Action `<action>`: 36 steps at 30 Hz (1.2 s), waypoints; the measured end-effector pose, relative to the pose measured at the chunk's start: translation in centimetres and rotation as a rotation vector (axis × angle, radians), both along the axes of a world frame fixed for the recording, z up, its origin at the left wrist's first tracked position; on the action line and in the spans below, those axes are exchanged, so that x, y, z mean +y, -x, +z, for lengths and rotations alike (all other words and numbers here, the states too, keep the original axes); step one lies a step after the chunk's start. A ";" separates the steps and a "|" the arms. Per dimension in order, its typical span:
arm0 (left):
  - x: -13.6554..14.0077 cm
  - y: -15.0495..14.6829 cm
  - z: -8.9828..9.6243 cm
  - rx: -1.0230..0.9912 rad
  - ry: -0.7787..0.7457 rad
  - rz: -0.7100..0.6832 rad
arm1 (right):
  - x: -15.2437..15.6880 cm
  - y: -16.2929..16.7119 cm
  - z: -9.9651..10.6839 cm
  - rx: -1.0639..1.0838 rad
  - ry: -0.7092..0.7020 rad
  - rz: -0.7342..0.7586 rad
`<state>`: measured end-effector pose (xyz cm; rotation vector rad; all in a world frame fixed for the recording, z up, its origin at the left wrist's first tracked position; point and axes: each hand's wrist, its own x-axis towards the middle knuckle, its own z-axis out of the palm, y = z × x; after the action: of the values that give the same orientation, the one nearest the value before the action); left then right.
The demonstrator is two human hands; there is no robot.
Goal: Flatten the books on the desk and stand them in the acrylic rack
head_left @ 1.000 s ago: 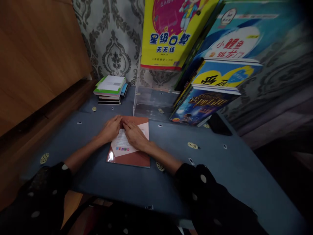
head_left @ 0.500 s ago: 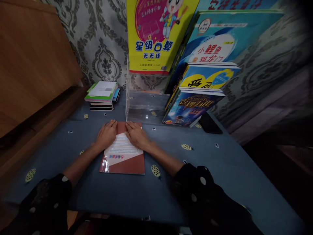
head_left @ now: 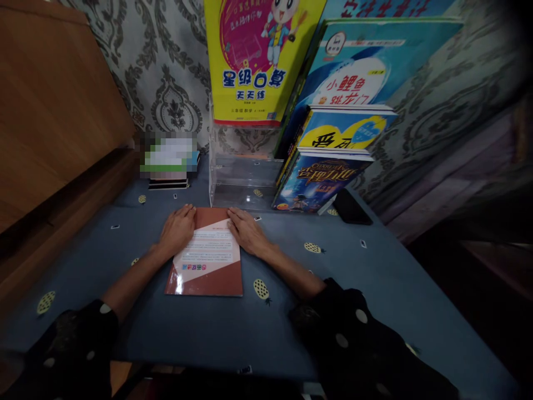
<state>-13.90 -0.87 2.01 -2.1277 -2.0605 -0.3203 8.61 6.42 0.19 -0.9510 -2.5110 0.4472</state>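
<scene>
A thin book (head_left: pixel 216 282) with a reddish-brown and white cover lies flat on the cloth-covered table (head_left: pixel 283 333), its coloured title upside down to me. My left hand (head_left: pixel 178 229) rests over the book's upper left edge, fingers extended and pointing away from me. On the opposite side, my right hand (head_left: pixel 249 232) lies across the upper right edge, fingertips on the cover and most of the palm off to the side. Both hands look flat and open, gripping nothing.
Behind the book stands a clear acrylic rack (head_left: pixel 233 195) with a yellow workbook (head_left: pixel 250 105) and several other books (head_left: pixel 320 183) at its right. A dark phone-like object (head_left: pixel 353 208) lies beside them. At the back left is a small stack (head_left: pixel 169 183), partly blurred. A wooden panel (head_left: pixel 58 100) borders the left.
My right hand has slid rightwards from the middle of the cover to its right edge, uncovering more printed text. My left hand stays at the left edge. The view has shifted slightly.
</scene>
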 end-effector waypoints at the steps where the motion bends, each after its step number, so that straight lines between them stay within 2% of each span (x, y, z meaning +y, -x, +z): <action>1: 0.0 0.0 0.1 -0.013 -0.002 -0.003 | 0.0 0.0 0.0 0.007 0.001 0.000; 9: 0.2 -0.4 0.6 -0.044 0.017 -0.021 | 0.4 -0.2 -0.5 0.099 0.032 0.018; 18: 0.9 -3.1 0.8 -0.060 0.014 -0.069 | 1.0 -0.5 -0.3 0.178 0.111 0.041; 27: 1.5 -4.4 0.6 -0.084 0.008 -0.239 | 2.0 -1.1 -0.1 0.268 0.228 0.015; 33: 2.6 -5.4 0.3 -0.117 0.030 -0.372 | 2.4 -1.2 -0.2 0.293 0.226 0.030; 36: 3.2 -5.7 0.1 -0.128 0.050 -0.392 | 2.6 -1.1 -0.2 0.283 0.222 0.023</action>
<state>-8.23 2.32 2.11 -2.6000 -1.7116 -0.4678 9.67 8.99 0.02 -0.8688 -2.2502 0.8211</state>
